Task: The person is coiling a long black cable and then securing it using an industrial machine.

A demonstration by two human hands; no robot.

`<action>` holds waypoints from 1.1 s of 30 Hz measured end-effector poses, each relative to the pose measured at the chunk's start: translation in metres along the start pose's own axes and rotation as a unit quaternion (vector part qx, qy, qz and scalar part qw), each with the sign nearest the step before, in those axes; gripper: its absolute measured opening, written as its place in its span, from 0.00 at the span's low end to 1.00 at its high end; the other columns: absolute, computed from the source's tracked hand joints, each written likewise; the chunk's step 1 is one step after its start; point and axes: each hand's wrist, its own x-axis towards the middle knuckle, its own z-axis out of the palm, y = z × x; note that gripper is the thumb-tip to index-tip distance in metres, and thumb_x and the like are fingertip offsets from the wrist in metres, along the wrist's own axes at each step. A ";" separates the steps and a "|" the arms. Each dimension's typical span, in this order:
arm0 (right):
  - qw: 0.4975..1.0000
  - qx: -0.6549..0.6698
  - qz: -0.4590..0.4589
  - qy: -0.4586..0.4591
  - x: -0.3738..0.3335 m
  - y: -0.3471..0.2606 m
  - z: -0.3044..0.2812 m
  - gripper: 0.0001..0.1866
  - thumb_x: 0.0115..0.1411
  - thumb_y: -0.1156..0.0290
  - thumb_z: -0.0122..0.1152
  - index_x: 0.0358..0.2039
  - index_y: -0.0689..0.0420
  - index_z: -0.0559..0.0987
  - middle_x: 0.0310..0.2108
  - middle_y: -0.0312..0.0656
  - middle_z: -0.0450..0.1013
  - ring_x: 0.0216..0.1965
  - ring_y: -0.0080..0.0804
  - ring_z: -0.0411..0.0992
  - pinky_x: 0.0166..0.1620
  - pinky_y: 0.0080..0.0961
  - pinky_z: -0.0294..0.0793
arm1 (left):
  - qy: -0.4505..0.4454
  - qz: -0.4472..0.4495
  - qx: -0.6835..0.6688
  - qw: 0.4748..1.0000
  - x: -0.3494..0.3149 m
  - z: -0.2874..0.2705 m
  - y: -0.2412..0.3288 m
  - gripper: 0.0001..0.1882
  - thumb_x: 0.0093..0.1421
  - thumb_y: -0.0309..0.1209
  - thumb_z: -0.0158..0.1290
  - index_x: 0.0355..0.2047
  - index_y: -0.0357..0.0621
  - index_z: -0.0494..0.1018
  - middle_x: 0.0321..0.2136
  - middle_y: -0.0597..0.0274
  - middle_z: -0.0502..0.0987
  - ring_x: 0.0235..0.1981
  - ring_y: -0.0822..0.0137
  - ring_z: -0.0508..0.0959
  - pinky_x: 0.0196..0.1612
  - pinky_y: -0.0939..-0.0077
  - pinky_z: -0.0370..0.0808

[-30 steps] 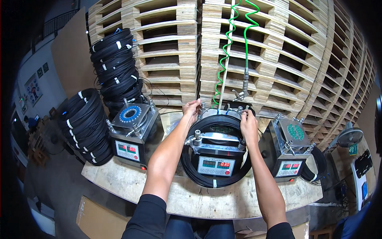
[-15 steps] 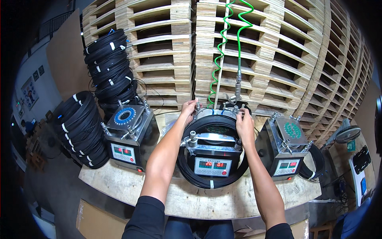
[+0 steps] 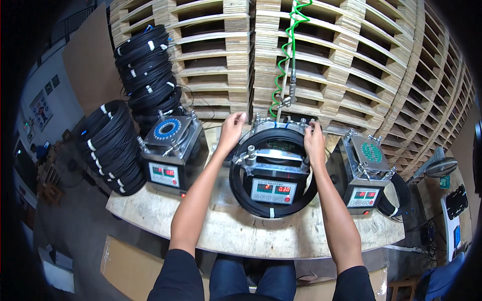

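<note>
In front of me stands a metal box machine with a red digital display (image 3: 273, 191), its top plate held by clamp bolts. A coil of black cable (image 3: 238, 185) hangs round the machine's body. My left hand (image 3: 231, 132) is raised beside the far left clamp knob (image 3: 257, 119), apart from it, fingers loosely bent and holding nothing. At the far right corner, my right hand (image 3: 314, 142) has its thumb and fingers drawn together close to another clamp knob (image 3: 303, 122); what lies between them is hidden. A near left clamp knob (image 3: 251, 151) stands upright on the plate.
Similar machines stand left (image 3: 163, 170) and right (image 3: 364, 195), with blue and green rings of parts on top. Stacked black cable coils (image 3: 111, 155) rise at the left. Wooden pallets (image 3: 236, 65) wall the back. A green coiled air hose (image 3: 281, 65) hangs behind the machine.
My left hand has come away leftward from its clamp knob. My right hand stays by its corner. The displays show different digits, and the whole view has shifted; the hose fitting hangs further left.
</note>
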 end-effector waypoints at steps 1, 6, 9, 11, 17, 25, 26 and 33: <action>1.000 -0.003 -0.004 0.005 0.001 0.004 -0.004 0.20 0.67 0.61 0.49 0.55 0.58 0.72 0.40 0.65 0.76 0.45 0.63 0.75 0.48 0.48 0.72 | 0.036 0.022 0.033 0.999 -0.020 -0.003 0.019 0.19 0.67 0.43 0.53 0.44 0.38 0.77 0.28 0.56 0.79 0.28 0.68 0.76 0.35 0.73 0.72; 1.000 -0.008 0.021 0.006 0.003 -0.002 -0.013 0.20 0.64 0.64 0.51 0.54 0.60 0.73 0.41 0.64 0.77 0.45 0.60 0.76 0.49 0.45 0.73 | -0.012 0.187 0.195 0.963 -0.109 -0.036 0.089 0.16 0.65 0.38 0.56 0.47 0.41 0.74 0.17 0.58 0.74 0.19 0.56 0.73 0.35 0.63 0.70; 1.000 -0.007 0.020 -0.006 0.000 -0.010 -0.006 0.21 0.64 0.64 0.51 0.54 0.61 0.73 0.42 0.62 0.77 0.47 0.58 0.76 0.51 0.43 0.73 | -0.054 0.229 0.218 0.947 -0.120 -0.040 0.075 0.14 0.68 0.35 0.50 0.50 0.42 0.71 0.22 0.53 0.77 0.25 0.48 0.76 0.39 0.58 0.70; 1.000 -0.012 0.018 0.001 0.002 -0.004 -0.009 0.21 0.63 0.64 0.52 0.54 0.61 0.74 0.42 0.62 0.77 0.47 0.58 0.76 0.51 0.43 0.73 | -0.069 0.160 0.242 0.954 -0.121 -0.034 0.082 0.13 0.70 0.33 0.47 0.50 0.42 0.70 0.26 0.49 0.77 0.30 0.46 0.76 0.39 0.56 0.70; 1.000 -0.002 0.006 0.002 0.003 0.000 -0.010 0.20 0.63 0.65 0.51 0.53 0.60 0.74 0.43 0.61 0.77 0.47 0.58 0.75 0.52 0.44 0.72 | -0.021 0.093 0.283 0.954 -0.137 -0.022 0.096 0.10 0.72 0.32 0.41 0.44 0.38 0.68 0.29 0.42 0.77 0.31 0.42 0.77 0.40 0.52 0.70; 0.999 -0.003 0.038 -0.003 0.000 -0.002 -0.004 0.21 0.63 0.64 0.50 0.55 0.59 0.72 0.41 0.64 0.76 0.45 0.61 0.75 0.50 0.47 0.73 | 0.051 0.003 0.146 0.988 -0.165 0.024 0.116 0.12 0.71 0.34 0.46 0.43 0.36 0.64 0.30 0.40 0.78 0.33 0.38 0.79 0.35 0.48 0.72; 1.000 -0.006 0.024 0.005 0.001 0.002 -0.002 0.20 0.64 0.64 0.50 0.55 0.58 0.72 0.40 0.63 0.77 0.45 0.62 0.75 0.49 0.48 0.73 | 0.060 0.016 0.148 0.987 -0.164 0.027 0.115 0.12 0.71 0.35 0.46 0.44 0.36 0.64 0.28 0.41 0.78 0.32 0.39 0.79 0.34 0.49 0.72; 0.996 -0.002 -0.044 0.075 0.000 0.017 -0.029 0.15 0.67 0.61 0.50 0.47 0.58 0.74 0.38 0.61 0.76 0.43 0.61 0.74 0.45 0.50 0.72 | -0.134 -0.015 0.074 0.988 -0.139 -0.011 0.127 0.23 0.67 0.39 0.54 0.57 0.41 0.66 0.20 0.50 0.74 0.22 0.52 0.76 0.30 0.57 0.71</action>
